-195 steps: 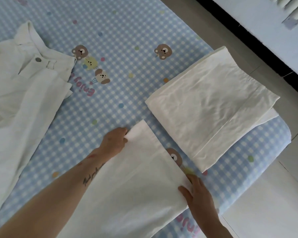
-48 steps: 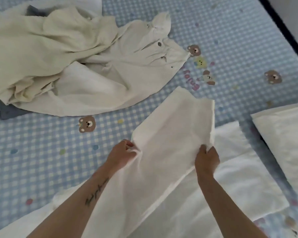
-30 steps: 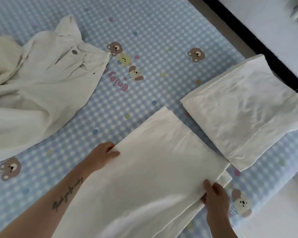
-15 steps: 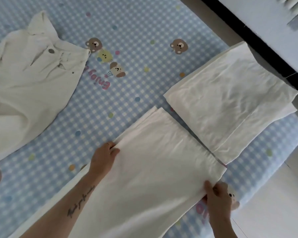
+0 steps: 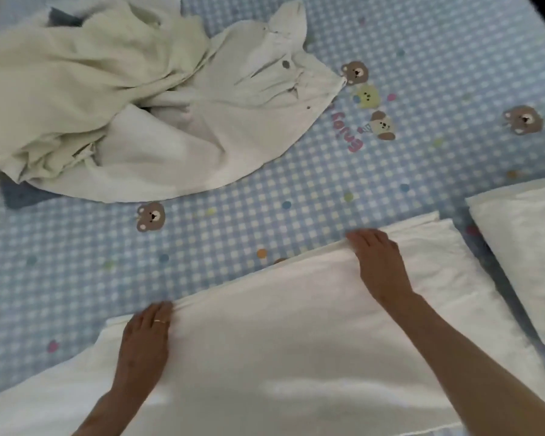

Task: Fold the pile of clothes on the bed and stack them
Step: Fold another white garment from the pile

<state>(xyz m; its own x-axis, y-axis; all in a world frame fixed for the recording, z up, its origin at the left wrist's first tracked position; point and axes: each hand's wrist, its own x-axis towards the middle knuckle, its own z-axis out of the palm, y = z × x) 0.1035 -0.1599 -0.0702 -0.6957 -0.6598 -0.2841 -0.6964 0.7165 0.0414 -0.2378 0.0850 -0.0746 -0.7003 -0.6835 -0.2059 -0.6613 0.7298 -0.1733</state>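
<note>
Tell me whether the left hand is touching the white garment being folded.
Touching. The head view shows the left hand lying flat on the white garment, fingertips at its far edge; the right hand rests on it too.

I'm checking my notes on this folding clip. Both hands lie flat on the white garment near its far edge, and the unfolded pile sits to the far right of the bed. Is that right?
Not quite: the head view shows the unfolded pile at the far left of the bed, not the right. The left hand and right hand do lie flat on the white garment near its far edge.
</note>
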